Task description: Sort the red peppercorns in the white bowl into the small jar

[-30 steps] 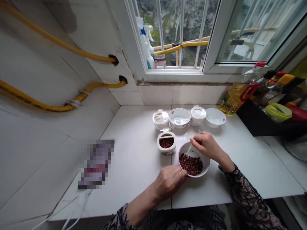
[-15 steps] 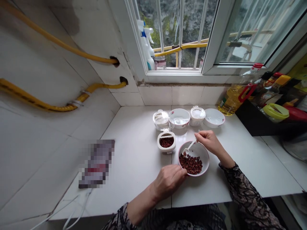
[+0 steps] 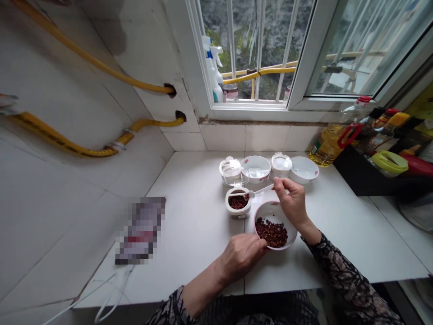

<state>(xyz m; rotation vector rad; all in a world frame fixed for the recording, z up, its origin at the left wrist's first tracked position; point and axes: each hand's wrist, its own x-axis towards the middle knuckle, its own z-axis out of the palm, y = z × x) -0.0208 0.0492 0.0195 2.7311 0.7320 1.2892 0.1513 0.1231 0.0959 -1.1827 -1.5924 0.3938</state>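
A white bowl (image 3: 291, 225) with a pink rim holds dark red dried bits (image 3: 273, 232). My left hand (image 3: 241, 258) grips its lower left rim. Up and to the right of the bowl, my right hand (image 3: 291, 198) pinches the handle of a small white spoon (image 3: 263, 189). The spoon's tip, with a few red bits on it, is over the right side of an open white jar (image 3: 238, 213) that has more of the same bits inside. The jar's clear lid stands raised at its back.
Behind stand a lidded jar (image 3: 230, 170), a white bowl (image 3: 256, 169), another jar (image 3: 281, 165) and a second bowl (image 3: 304, 170). An oil bottle (image 3: 326, 142) and a black condiment box (image 3: 353, 174) are at right. A blurred-out object (image 3: 142, 230) lies left.
My right hand has lifted the spoon out of the bowl and moved it up and left to the open jar. My left hand still holds the bowl. The view has shifted slightly.
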